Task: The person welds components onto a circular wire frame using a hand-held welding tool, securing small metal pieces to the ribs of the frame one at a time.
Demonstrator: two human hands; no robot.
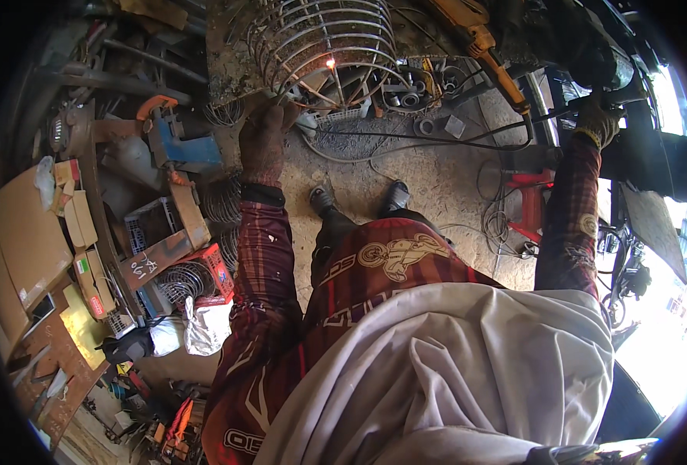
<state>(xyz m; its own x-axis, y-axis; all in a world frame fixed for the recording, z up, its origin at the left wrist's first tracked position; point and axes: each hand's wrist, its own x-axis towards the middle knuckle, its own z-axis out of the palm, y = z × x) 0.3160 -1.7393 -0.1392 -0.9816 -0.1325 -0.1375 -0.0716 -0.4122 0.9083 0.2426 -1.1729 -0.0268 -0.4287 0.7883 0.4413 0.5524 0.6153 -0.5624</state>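
At the top, a cage of curved metal rods [324,35] rests on a rough dark work surface. A bright orange spot glows at one of its rod joints. My left hand [263,143], in a brown glove, is closed right at the cage's near left edge. What lies inside its fingers is hidden. Off to the far right, my right hand [597,125] wears a pale, dirty glove with a yellow cuff edge. Its fingers are wrapped round a dark bar-like part [622,97] beside a dark rounded machine body [603,66].
A yellow-orange power tool [479,46] lies along the bench's right side, cables trailing below. Left stand a blue clamp-like tool [181,143], cardboard boxes [30,225] and a red crate [216,271] near wire coils. A red stand [528,205] and looped cable are on the floor.
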